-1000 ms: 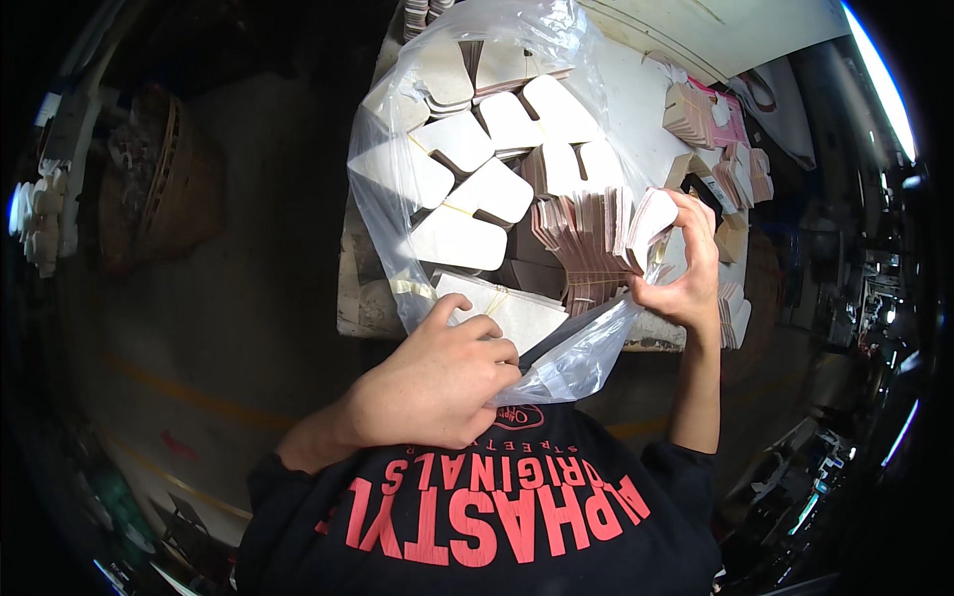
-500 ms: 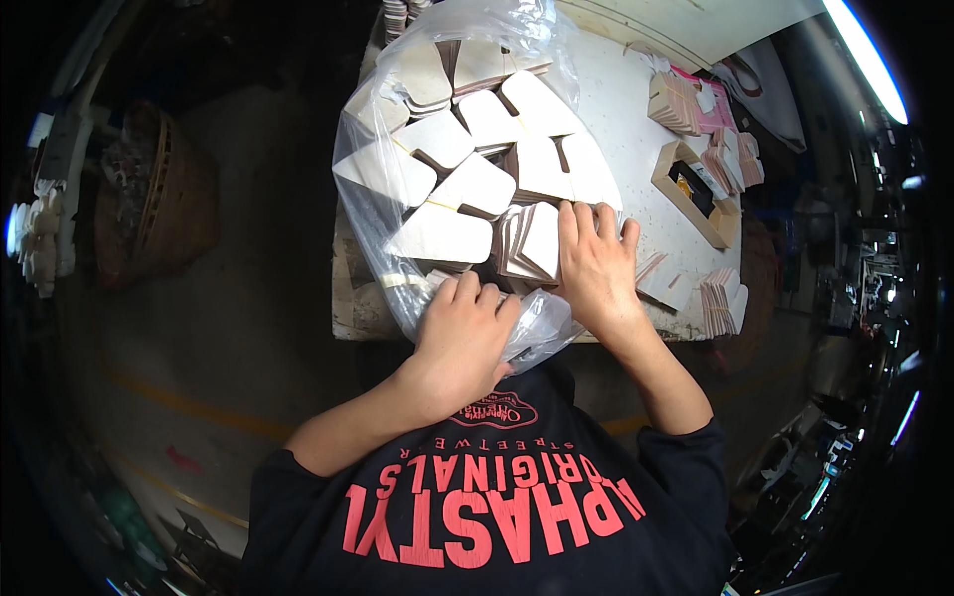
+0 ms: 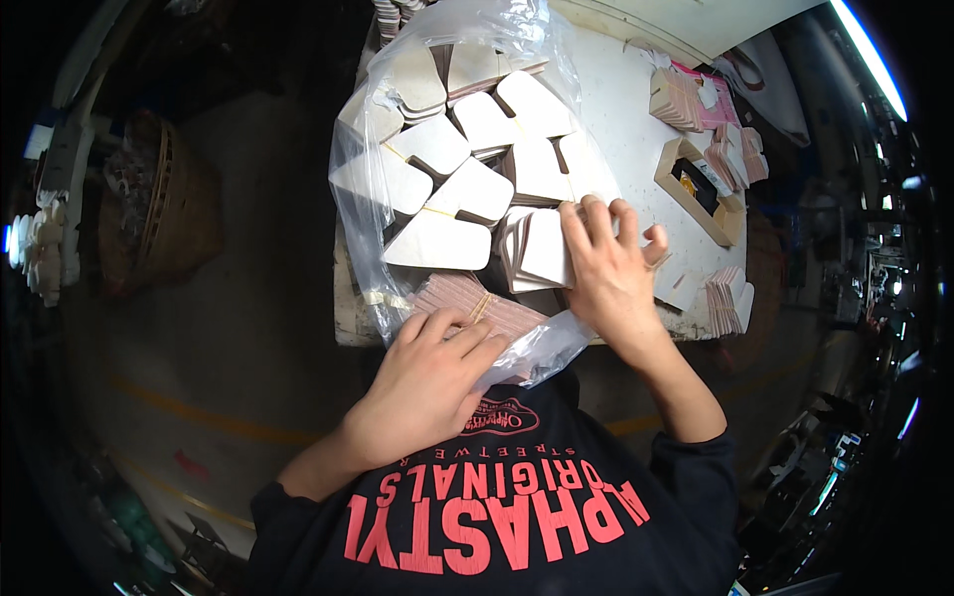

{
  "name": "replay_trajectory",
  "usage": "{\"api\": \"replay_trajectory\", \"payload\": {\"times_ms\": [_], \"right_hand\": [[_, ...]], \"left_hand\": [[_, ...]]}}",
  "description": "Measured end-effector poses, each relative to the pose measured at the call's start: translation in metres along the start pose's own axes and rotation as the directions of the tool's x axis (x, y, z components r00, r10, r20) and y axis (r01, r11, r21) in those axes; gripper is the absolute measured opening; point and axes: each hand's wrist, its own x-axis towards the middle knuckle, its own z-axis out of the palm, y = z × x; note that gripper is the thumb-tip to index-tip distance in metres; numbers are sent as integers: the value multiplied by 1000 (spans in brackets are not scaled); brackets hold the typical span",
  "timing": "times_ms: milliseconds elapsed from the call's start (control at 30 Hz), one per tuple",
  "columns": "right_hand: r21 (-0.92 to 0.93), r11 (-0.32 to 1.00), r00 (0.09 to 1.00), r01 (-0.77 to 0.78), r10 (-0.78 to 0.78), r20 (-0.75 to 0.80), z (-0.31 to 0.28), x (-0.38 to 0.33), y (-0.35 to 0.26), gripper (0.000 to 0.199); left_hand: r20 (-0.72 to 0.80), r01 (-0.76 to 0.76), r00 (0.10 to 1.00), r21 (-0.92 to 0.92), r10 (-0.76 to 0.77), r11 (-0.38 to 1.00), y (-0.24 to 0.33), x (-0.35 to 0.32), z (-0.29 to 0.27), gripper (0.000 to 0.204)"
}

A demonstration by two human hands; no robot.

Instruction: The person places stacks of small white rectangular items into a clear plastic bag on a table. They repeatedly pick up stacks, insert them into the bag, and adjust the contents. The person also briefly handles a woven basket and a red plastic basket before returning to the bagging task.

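A clear plastic bag (image 3: 353,214) lies open on the table, filled with banded stacks of white, flat, notched pieces (image 3: 437,243). In the bag's near mouth is a banded bundle with pinkish edges uppermost (image 3: 482,306). My left hand (image 3: 422,382) curls its fingers over this bundle's near side; its thumb is mostly hidden. My right hand (image 3: 608,268) bends its fingers over the right side of a loose-looking white stack (image 3: 545,248), whose layers fan out on the left. The right thumb is out of sight, and the little finger stands apart.
The pale table (image 3: 631,109) reaches right of the bag. On it are an open wooden box (image 3: 701,194) with a dark object inside, pink-edged stacks (image 3: 676,99) and another stack (image 3: 730,301) at the near right corner. A woven basket (image 3: 174,199) stands left on the floor.
The pink-edged bundle has come into view at the bag's mouth beneath my left hand, which has moved left and nearer. The white stack by my right hand has shifted slightly and shows more of its top.
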Motion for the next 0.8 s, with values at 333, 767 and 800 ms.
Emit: {"api": "replay_trajectory", "payload": {"times_ms": [333, 767, 800], "right_hand": [[-199, 980, 993, 14, -36, -110, 46, -14, 3, 74], [-75, 997, 998, -4, 0, -55, 26, 4, 24, 107], [-99, 995, 1000, 5, -7, -15, 21, -1, 24, 106]], "left_hand": [[201, 11, 979, 122, -35, 992, -27, 55, 5, 70], [462, 147, 862, 165, -209, 975, -25, 104, 21, 62], [431, 182, 868, 185, -247, 966, -23, 103, 22, 64]]}}
